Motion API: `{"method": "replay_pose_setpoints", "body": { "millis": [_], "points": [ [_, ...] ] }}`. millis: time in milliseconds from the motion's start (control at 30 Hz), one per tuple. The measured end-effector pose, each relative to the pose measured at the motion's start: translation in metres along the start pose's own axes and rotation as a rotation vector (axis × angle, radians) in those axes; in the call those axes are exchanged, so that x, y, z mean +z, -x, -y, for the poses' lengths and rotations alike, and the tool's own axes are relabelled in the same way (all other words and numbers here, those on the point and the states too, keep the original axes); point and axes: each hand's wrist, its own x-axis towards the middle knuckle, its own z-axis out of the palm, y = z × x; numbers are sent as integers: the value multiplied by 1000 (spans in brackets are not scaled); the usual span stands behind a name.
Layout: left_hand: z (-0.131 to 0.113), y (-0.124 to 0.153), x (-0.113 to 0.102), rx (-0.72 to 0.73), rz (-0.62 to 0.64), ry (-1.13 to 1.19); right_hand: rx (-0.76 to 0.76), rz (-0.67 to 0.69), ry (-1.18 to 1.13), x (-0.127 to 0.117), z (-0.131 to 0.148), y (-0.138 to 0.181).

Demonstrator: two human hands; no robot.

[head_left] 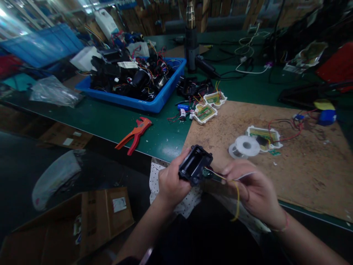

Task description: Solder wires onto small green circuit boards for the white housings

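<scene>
My left hand (172,182) is closed around a black plastic housing (195,163), its open hollow side facing up. Thin wires (217,174) run out of the housing's right end, near a small dark round part. My right hand (253,189) pinches these wires, and a yellow wire end (237,206) dangles below the fingers. Just beyond my right hand, a spool of solder wire (245,146) sits on a brown board (306,169). Behind the spool lies a white-framed circuit board (263,136) with red and black leads to a blue battery pack (327,117).
An orange-red cutter (135,135) lies near the table's front edge. Behind it, a blue tray (154,105) is heaped with black parts and wires. A heat gun (191,48) stands upright further back. Two white-framed boards (204,113) lie beside the tray. Cardboard boxes (107,213) stand below left.
</scene>
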Motion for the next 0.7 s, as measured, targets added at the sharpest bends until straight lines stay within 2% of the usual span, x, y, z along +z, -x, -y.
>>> {"method": "replay_pose_setpoints", "body": {
  "millis": [133, 300, 400, 533, 567, 600, 700],
  "points": [
    [0, -9, 9, -30, -34, -40, 54, -192, -12, -7, 0, 22],
    [2, -20, 31, -43, 9, -122, 54, -324, 392, -31, 1, 32],
    [4, -23, 41, -37, 61, -187, -19, -393, 552, -48, 6, 38],
    [5, -28, 38, -100, 125, -294, -86, -603, 576, -78, 10, 34],
    [5, -30, 36, -134, 145, -329, -77, -593, 603, -87, 10, 30],
    [4, -32, 33, -168, 169, -369, -69, -516, 660, -98, 9, 24],
    [-1, -38, 25, -242, 237, -469, -181, -122, 853, -129, 5, 1]
  ]
}}
